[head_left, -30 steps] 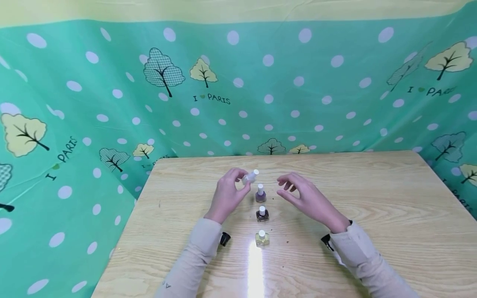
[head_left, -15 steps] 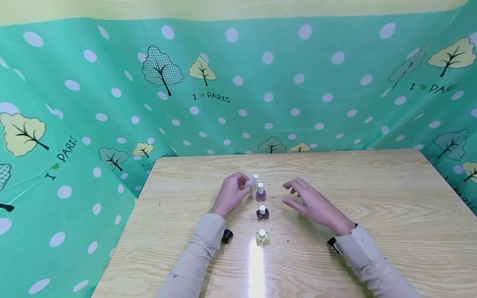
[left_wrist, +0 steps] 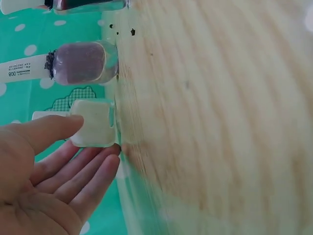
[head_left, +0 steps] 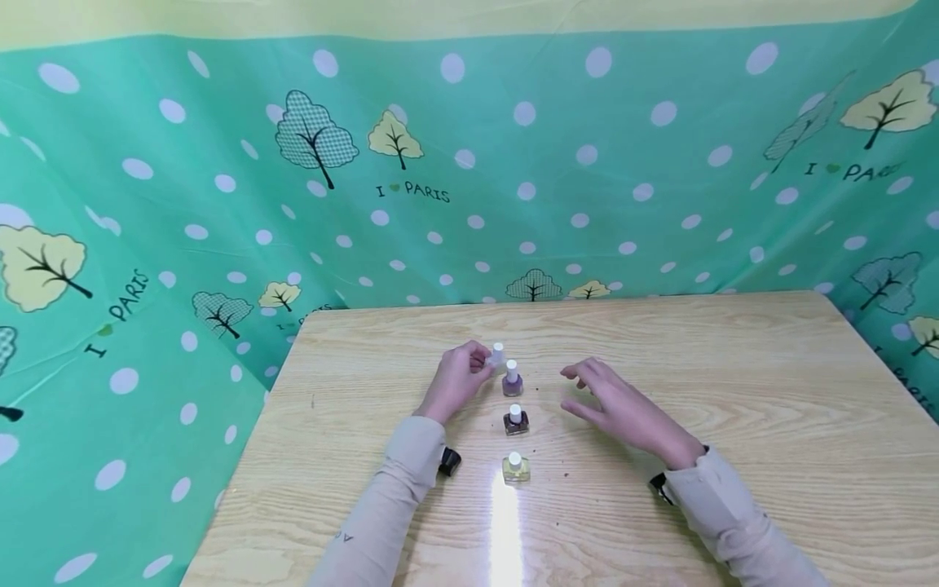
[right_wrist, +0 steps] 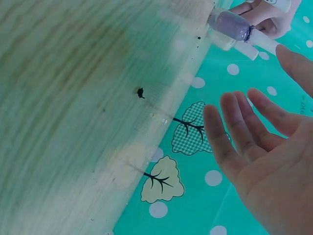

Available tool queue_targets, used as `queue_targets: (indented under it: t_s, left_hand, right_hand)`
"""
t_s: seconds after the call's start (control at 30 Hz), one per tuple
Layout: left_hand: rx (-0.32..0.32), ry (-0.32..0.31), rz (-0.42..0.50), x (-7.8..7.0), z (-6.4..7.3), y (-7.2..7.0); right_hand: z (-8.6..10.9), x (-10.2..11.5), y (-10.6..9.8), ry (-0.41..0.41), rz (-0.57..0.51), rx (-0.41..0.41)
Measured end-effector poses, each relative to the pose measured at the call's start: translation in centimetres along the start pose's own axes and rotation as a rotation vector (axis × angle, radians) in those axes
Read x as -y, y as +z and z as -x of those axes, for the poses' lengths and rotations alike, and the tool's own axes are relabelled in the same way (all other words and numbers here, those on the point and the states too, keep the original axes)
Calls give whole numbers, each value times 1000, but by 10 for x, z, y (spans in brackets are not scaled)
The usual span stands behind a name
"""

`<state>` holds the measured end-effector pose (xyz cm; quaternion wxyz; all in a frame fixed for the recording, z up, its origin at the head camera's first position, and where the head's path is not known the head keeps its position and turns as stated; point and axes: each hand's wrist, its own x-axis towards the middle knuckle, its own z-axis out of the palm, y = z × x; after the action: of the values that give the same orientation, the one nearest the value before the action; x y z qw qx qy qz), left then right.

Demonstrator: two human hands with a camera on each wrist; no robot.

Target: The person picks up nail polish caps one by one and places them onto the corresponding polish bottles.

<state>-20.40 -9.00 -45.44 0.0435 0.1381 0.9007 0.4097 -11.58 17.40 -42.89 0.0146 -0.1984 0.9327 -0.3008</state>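
Note:
My left hand (head_left: 456, 381) holds a clear nail polish bottle (head_left: 497, 354) with a white cap at the far end of a row. In the left wrist view the thumb lies over the shoulder of this bottle (left_wrist: 95, 125), fingers along its other side, and its base meets the wooden tabletop. Close in front stands a purple nail polish bottle (head_left: 512, 383), upright. My right hand (head_left: 616, 406) hovers to the right of the row, fingers loosely bent and holding nothing; in the right wrist view the palm (right_wrist: 274, 161) shows.
Nearer me, a dark nail polish bottle (head_left: 517, 422) and a yellowish one (head_left: 516, 470) continue the row, both upright with white caps. Small dark specks dot the wooden table (head_left: 734, 391). A green patterned cloth (head_left: 528, 163) hangs behind and at the sides.
My left hand has lowered the clear bottle from a tilted position in the air to upright on the table behind the purple one. My right hand has drawn back slightly to the right.

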Motion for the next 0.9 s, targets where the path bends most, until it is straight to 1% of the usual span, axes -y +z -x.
queue_targets:
  t_s: [0.13,0.27,0.43,0.53,0.67,0.77,0.9]
  left_hand:
    - [10,-5,1,1,-1,0]
    - [6,-16,-16,2,0,0]
    - [-12,0,-85,1,4,-1]
    - [-31,0,-117,-1,10,-3]
    - [-63,9,-134,-4,20,-6]
    - [-86,38,-150,-5,28,-8]
    - [-100,64,-175,-7,38,-11]
  right_hand:
    - [1,-1,2,-11,7,-1]
    - [2,-2,4,-12,20,1]
    - [3,-2,5,-7,39,0]
    - [2,-2,5,-3,37,-5]
    - [3,-1,4,8,20,-6]
    - [4,0,4,4,21,-9]
    - [6,0,4,-18,60,-19]
